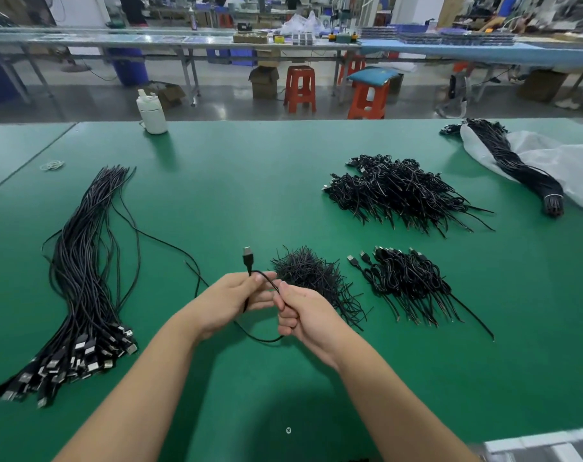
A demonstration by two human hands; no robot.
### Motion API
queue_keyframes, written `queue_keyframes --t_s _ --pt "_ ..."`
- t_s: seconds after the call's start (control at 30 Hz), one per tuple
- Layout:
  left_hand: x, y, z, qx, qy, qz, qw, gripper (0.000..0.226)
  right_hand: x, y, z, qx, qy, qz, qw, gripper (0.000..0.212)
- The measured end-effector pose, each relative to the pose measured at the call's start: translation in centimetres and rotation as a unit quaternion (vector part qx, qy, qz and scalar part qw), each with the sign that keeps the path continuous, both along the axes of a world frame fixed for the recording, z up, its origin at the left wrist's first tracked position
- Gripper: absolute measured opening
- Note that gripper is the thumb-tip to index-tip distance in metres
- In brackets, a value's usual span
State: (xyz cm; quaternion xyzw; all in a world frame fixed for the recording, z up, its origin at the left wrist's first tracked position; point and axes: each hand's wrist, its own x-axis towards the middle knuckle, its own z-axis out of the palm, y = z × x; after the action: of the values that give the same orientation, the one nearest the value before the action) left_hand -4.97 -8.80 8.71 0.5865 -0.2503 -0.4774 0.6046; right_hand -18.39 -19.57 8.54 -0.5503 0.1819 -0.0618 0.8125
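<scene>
Holding one black USB cable (262, 278) above the green table (216, 201), the left hand (231, 303) pinches it just below the upright plug while the right hand (303, 311) curls its fingers around the cord; the slack loops beneath both hands.

Beside them lies a pile of short black ties (313, 278).

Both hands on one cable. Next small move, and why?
Probably the right hand lays another loop into the left hand: the thin black USB cable, plug up, has one loop hanging, its tail trails across the green mat, and folded cable bundles lie at right.
</scene>
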Motion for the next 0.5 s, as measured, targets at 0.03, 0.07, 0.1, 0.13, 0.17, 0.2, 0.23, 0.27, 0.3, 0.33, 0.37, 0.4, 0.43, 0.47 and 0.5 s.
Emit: queue_keyframes --t_s 0.03,0.07,0.1,0.13,0.17,0.2,0.23,0.27,0.3,0.33,0.37,0.4,0.43,0.47,0.5 --pt "0.0 -0.1 -0.2 -0.008 -0.003 0.005 1.0 0.031 0.0 0.0 0.1 0.007 -0.004 0.001 1.0 0.041" --pt "0.1 -0.2 -0.4 -0.013 -0.011 0.002 1.0 0.031 0.0 -0.1 0.2 0.015 -0.008 0.0 1.0 0.041" --pt "0.3 -0.1 -0.5 -0.012 -0.018 -0.004 1.0 0.031 0.0 -0.2 0.2 0.024 -0.01 -0.003 1.0 0.04" --pt "0.6 -0.1 -0.6 -0.007 -0.021 -0.006 1.0 0.032 0.0 -0.4 0.2 0.033 -0.012 -0.005 0.999 0.04" --pt "0.9 0.0 -0.5 0.002 -0.026 -0.003 1.0 0.032 -0.1 -0.5 0.1 0.035 -0.012 -0.006 0.999 0.039" --pt "1.0 -0.1 -0.3 0.011 -0.035 0.007 0.999 0.031 -0.1 -0.6 0.1 0.031 -0.009 -0.005 0.999 0.039" --pt "0.9 -0.2 -0.2 0.015 -0.043 0.018 0.999 0.03 -0.1 -0.6 0.1 0.023 -0.007 -0.002 1.0 0.039" --pt "0.6 -0.4 -0.1 0.007 -0.04 0.033 0.999 0.029 0.0 -0.4 0.1 0.016 -0.006 0.001 1.0 0.039" --pt "0.2 -0.8 0.1 -0.013 -0.027 0.051 0.998 0.03 0.1 -0.2 0.1 0.014 -0.008 0.002 1.0 0.039" --pt "-0.3 -1.2 0.2 -0.041 -0.006 0.073 0.996 0.032 0.3 0.0 0.0 0.014 -0.011 0.003 1.0 0.04" --pt "-0.6 -1.6 0.5 -0.071 0.025 0.105 0.992 0.036 0.5 0.3 0.0 0.014 -0.012 0.005 1.0 0.04" --pt "-0.8 -2.1 0.8 -0.104 0.07 0.146 0.981 0.04 0.6 0.6 -0.1 0.009 -0.009 0.01 1.0 0.041" --pt "-0.8 -2.6 1.2 -0.137 0.126 0.188 0.964 0.043 0.6 0.8 -0.3 0.001 -0.004 0.016 1.0 0.041" --pt "-0.6 -2.8 1.8 -0.17 0.19 0.223 0.941 0.045 0.6 1.1 -0.5 -0.004 0.0 0.023 1.0 0.042" --pt "-0.3 -3.0 2.4 -0.2 0.245 0.242 0.917 0.045 0.5 1.3 -0.8 -0.003 0.004 0.03 1.0 0.042"
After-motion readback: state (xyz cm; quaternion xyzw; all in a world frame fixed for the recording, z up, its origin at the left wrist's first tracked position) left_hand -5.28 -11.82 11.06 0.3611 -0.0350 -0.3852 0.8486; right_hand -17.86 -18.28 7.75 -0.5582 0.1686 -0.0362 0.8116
